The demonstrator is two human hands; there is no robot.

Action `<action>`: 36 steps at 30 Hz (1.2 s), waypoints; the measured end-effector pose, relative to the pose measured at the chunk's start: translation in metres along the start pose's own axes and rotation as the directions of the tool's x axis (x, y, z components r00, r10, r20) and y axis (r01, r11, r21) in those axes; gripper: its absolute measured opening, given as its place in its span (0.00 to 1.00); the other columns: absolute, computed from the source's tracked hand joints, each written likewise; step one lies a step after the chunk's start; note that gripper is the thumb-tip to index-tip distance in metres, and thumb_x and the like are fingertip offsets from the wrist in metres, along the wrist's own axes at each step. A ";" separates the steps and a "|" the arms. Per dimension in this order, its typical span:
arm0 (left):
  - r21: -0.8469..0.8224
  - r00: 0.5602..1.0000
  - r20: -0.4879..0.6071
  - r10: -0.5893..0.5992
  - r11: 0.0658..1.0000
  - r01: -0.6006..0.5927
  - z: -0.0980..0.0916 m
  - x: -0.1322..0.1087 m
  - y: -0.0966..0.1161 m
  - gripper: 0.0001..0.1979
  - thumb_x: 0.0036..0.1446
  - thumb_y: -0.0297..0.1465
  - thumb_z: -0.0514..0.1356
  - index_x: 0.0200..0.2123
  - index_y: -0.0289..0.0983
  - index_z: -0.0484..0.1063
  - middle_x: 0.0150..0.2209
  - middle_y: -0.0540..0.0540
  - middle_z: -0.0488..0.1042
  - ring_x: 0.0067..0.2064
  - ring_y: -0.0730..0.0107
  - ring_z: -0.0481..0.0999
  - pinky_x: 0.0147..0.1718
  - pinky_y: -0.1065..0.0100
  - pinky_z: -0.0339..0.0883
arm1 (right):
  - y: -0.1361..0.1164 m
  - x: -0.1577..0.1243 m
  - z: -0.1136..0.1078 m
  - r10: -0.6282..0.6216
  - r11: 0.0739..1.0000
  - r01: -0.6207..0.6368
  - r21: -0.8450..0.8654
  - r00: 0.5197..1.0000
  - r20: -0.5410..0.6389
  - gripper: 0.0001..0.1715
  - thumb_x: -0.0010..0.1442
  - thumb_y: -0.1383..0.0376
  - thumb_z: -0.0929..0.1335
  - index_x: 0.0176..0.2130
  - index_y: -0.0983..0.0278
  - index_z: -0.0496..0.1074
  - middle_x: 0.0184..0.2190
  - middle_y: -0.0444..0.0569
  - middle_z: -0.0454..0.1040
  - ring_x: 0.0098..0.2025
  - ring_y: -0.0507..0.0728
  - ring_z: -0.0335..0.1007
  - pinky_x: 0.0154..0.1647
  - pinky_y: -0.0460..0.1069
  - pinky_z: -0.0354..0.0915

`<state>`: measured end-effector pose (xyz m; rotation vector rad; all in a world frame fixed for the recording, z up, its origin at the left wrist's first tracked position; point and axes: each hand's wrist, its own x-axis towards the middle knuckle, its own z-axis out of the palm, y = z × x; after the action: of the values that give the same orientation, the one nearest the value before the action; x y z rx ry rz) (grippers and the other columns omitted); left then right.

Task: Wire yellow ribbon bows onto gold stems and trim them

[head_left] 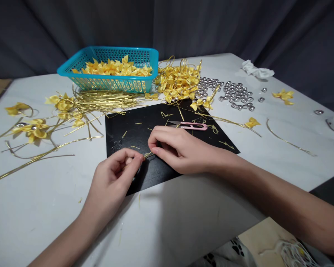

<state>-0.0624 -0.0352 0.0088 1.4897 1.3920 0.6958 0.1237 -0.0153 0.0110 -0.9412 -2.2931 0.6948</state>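
Observation:
Over the black mat [156, 176], my left hand [117, 172] pinches one end of a short gold cord [148, 154]. The other end runs to the fingertips of my right hand [178, 148], whose thumb and forefinger are pressed together. How much cord lies inside the fingers is hidden. Just beyond my right hand, pink thread snips [193, 126] lie on the mat, blades pointing left. Small gold cord scraps [124, 134] are scattered around both hands.
A blue basket [111, 82] of yellow ribbon flowers stands at the back. Before it lies a bundle of gold cords [105, 101]. Finished-looking yellow flowers [180, 79] are heaped beside silver beads [237, 94]. A crumpled white tissue [257, 69] sits at back right.

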 end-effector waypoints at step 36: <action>0.020 1.000 -0.008 -0.015 1.000 0.015 0.000 -0.001 0.003 0.11 0.49 0.38 0.57 0.22 0.37 0.65 0.21 0.53 0.60 0.22 0.75 0.55 0.19 0.75 0.51 | 0.008 0.000 -0.003 0.022 0.998 -0.020 -0.052 0.999 0.043 0.08 0.60 0.74 0.59 0.30 0.65 0.60 0.29 0.47 0.64 0.30 0.52 0.57 0.33 0.47 0.55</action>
<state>-0.0615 -0.0359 0.0120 1.4925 1.4185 0.6807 0.1288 -0.0094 0.0081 -0.9838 -2.3523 0.6744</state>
